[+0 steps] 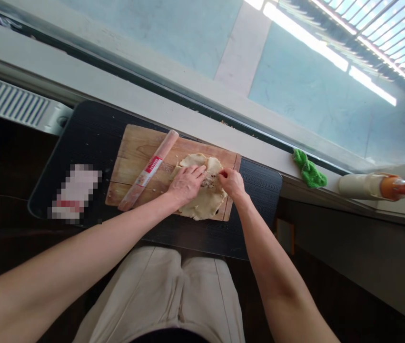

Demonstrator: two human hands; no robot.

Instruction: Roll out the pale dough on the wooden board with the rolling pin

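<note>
Touching the dough: both hands, at a sheet of pale dough on the right part of a wooden board.
Left hand: the left hand lies palm down over the dough's left part, fingers nearly straight and close together; its thumb and palm are hidden, as is the dough beneath.
Right hand: the right hand is at the dough's right edge, fingers bent and tips drawn in; whether they pinch the edge cannot be told.
Dough's middle: a rough, greyish, crumbly patch shows between the hands, partly covered by left fingertips; what it is made of is hard to make out.
Cylinder: a long cylinder with a red label lies slantwise on the board, left of the dough; the label's print is too small to read.
Table: the board rests on a black table, its near edge partly hidden by the left forearm.
Blurred patch: an object on the table's left is pixelated beyond naming.
Sill: a green cloth lies near a pale bottle with an orange top.
Frame edges: the radiator is cut off at left, both forearms below.
</note>
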